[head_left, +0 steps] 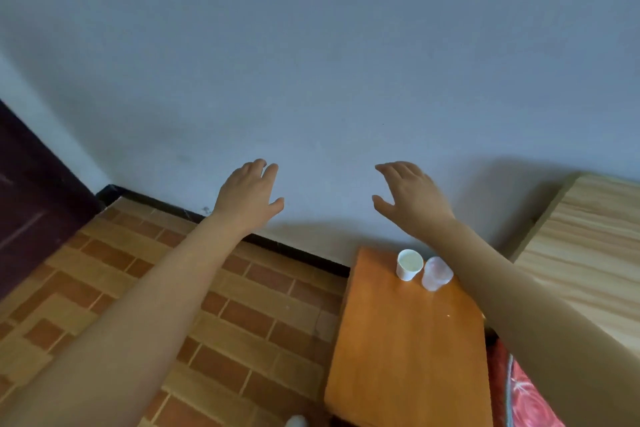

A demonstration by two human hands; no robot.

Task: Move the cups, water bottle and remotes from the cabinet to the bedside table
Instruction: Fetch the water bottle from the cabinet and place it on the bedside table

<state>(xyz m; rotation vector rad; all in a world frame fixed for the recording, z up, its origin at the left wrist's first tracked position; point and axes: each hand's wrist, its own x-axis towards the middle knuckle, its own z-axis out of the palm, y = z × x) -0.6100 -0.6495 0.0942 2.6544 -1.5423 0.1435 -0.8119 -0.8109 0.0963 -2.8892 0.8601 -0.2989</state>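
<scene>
An orange wooden bedside table [408,350] stands at the lower right against the wall. At its far end a white paper cup [408,264] stands upright, and a clear plastic cup [436,273] stands touching its right side. My left hand [250,194] is raised in front of the wall, fingers apart, holding nothing. My right hand [410,196] is also raised with spread fingers and holds nothing; its forearm passes above the table's right edge. No water bottle, remotes or cabinet are in view.
A pale wooden headboard [585,246] rises to the right of the table, with red patterned bedding [530,399] below it. A dark door [31,204] is at the left. Brick-pattern floor [221,322] lies between door and table, a black skirting along the wall.
</scene>
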